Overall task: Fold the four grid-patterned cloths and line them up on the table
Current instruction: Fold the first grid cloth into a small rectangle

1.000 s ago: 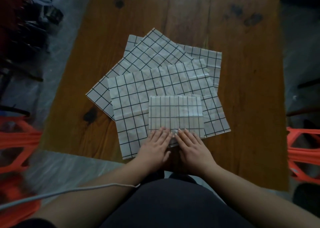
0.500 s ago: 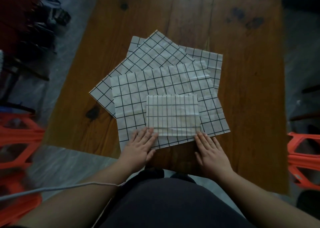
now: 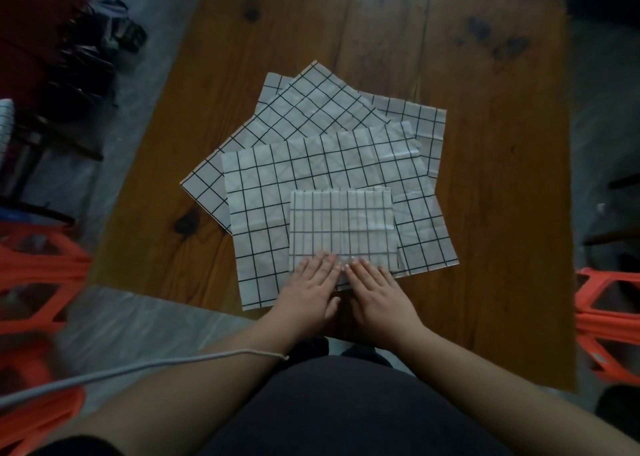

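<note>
Pressing down flat, the left hand [image 3: 308,293] and the right hand [image 3: 377,293] lie side by side with straight fingers on the near edge of the folded cloth [image 3: 343,220], gripping nothing. Their fingertips cover only that near strip, and the palms reach back toward the near edge of the worktop [image 3: 502,178].

The likeliest trouble, as I judge it, comes from what lies beneath. The folded cloth sits on a loose pile, not on bare wood. Any sideways sweep to flatten the crease may drag the spread cloth [image 3: 263,192] under it. That could ruck it, or pull its near-left corner, which reaches about to the worktop's near edge, over the side. Letting go could also let the layers spring apart, since the folded cloth's far edge looks slightly uneven and only its near part is weighted. Lifting it off the pile to start the row calls for a hold that pins all layers together.

Beyond the hands, the folded cloth extends toward the worktop's middle, lying wholly on the spread cloth. Farther on, a diagonal cloth [image 3: 311,109] pokes out from below toward the far and left edges. A fourth cloth [image 3: 422,119] shows at the far right of the pile. These three look unfolded.
</note>
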`<state>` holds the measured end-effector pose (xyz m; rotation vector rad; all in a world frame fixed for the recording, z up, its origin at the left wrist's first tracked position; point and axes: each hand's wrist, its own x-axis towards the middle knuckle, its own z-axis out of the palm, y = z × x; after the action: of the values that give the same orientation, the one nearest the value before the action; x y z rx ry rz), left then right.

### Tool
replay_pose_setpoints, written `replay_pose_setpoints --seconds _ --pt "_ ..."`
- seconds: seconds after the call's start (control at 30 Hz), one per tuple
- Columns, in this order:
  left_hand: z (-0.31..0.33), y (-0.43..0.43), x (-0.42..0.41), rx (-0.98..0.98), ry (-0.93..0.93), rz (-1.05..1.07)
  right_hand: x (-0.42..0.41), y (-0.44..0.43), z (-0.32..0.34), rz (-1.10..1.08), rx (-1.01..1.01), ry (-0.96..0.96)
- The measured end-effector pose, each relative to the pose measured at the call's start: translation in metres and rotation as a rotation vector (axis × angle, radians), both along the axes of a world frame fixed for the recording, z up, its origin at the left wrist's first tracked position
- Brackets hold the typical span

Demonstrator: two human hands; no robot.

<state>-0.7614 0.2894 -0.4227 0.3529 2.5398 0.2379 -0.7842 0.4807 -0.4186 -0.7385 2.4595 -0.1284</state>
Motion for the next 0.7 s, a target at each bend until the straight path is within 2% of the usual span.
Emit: replay_pose_setpoints --seconds 0.27,0.37,0.47,0.57,0.7 --pt "-0.012 -0.057 0.023 -0.018 0.014 -0.013 -0.005 0.056 -0.008 -0.083 0.080 0.014" --pt "-0.013 -0.070 0.029 0.010 0.086 0.029 -0.006 0.071 -0.005 -0.119 0.094 0.005" --pt "-0.009 -0.069 0.028 0.047 0.113 0.075 -0.008 0.066 -0.001 -0.196 0.032 0.015" --pt "-0.002 -0.055 0.013 0.117 0.202 0.125 -0.019 0.048 0.004 -0.287 -0.083 0.116" --pt "0.002 -0.029 -0.017 0.291 0.302 0.091 -0.038 0.016 0.008 -0.188 -0.189 0.128"
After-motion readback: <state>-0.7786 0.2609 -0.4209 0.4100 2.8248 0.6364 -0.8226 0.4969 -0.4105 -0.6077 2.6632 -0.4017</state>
